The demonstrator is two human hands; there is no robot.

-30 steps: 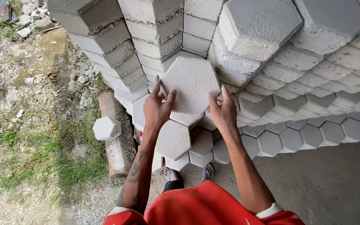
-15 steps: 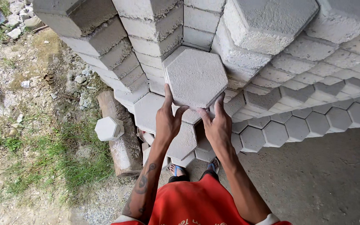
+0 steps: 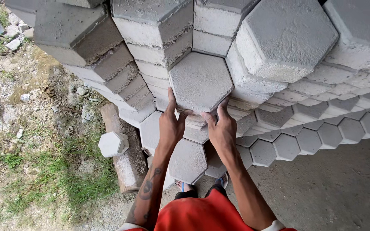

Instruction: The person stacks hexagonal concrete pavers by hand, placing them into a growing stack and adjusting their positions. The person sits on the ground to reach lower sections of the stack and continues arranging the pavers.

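Observation:
Both my hands hold one grey hexagonal concrete paver (image 3: 201,82) up in front of me, among tall stacks of the same pavers. My left hand (image 3: 171,125) grips its lower left edge, fingers reaching up along the side. My right hand (image 3: 221,127) grips its lower right edge from below. The paver's flat face is turned up toward me and sits close against the stacked blocks (image 3: 155,25) around it. Lower pavers (image 3: 188,161) lie directly beneath my wrists.
Rows of hexagonal pavers (image 3: 317,128) run off to the right above a concrete floor (image 3: 339,188). A wooden log (image 3: 123,160) lies at the left with a single paver (image 3: 113,143) on it. Grass and rubble (image 3: 43,141) cover the ground at left. My sandalled feet (image 3: 202,184) show below.
My hands have slid from the paver's sides down to its lower edge and come closer together. The paver has risen and now sits higher among the stacks.

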